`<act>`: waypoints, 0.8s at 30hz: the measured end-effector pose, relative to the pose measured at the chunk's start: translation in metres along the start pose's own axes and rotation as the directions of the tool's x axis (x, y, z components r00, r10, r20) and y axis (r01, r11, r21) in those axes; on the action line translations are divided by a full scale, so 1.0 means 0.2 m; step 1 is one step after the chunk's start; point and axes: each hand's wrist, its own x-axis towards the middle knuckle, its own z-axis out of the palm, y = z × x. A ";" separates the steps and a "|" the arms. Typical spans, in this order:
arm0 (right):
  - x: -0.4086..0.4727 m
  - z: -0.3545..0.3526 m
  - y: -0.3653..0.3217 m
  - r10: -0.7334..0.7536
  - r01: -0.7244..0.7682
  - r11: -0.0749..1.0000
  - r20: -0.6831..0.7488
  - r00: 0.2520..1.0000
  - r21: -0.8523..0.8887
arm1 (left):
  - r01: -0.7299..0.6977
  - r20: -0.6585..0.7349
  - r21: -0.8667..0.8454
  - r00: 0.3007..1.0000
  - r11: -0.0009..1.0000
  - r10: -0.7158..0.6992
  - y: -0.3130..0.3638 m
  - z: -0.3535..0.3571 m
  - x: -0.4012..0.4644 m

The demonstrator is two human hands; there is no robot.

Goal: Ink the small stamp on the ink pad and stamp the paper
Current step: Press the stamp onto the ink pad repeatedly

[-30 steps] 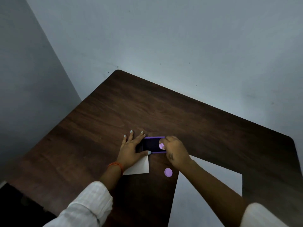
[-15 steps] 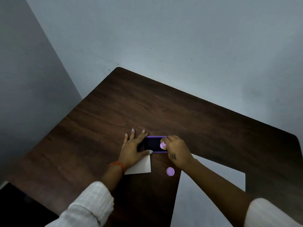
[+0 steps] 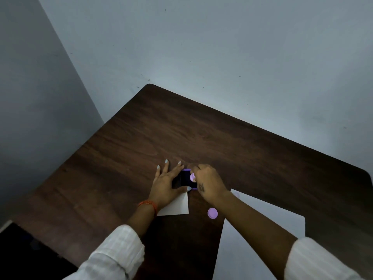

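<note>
A small purple-rimmed ink pad (image 3: 185,179) with a dark inked surface lies open on the brown table (image 3: 201,134). My left hand (image 3: 166,183) rests flat beside it, index finger and thumb bracketing its left side. My right hand (image 3: 209,183) pinches the small lilac stamp (image 3: 192,176) and holds it down on the pad's right part. A large white paper (image 3: 260,235) lies at the lower right, partly under my right forearm. A small white paper (image 3: 177,207) lies below my left hand.
A round lilac cap (image 3: 212,213) lies on the table between the two papers. Grey walls meet at the table's far corner (image 3: 149,84). The table's left edge drops to a dark floor (image 3: 30,249).
Both hands stay at the ink pad with the stamp pressed on it. The view has shifted slightly; nothing else has moved.
</note>
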 end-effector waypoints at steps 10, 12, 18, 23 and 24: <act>0.04 -0.10 0.02 0.088 -0.097 0.974 0.053 0.995 0.203 | 0.000 0.002 -0.008 1.000 1.000 0.000 0.00 0.00 0.00; 0.07 -0.13 0.01 0.133 -0.149 0.954 0.078 0.988 0.260 | 0.004 0.009 0.005 1.000 1.000 -0.004 0.01 -0.01 -0.01; 0.02 -0.01 -0.05 -0.092 0.093 0.994 -0.014 0.996 0.063 | -0.002 -0.001 0.006 1.000 1.000 0.002 0.02 -0.01 0.00; 0.06 -0.01 -0.07 -0.029 0.028 0.998 0.008 1.000 0.050 | -0.011 -0.010 0.014 1.000 1.000 0.011 0.01 0.00 0.00; 0.05 0.00 -0.06 -0.023 0.024 0.998 -0.005 1.000 0.063 | -0.014 -0.011 0.011 1.000 1.000 0.014 0.01 0.00 0.00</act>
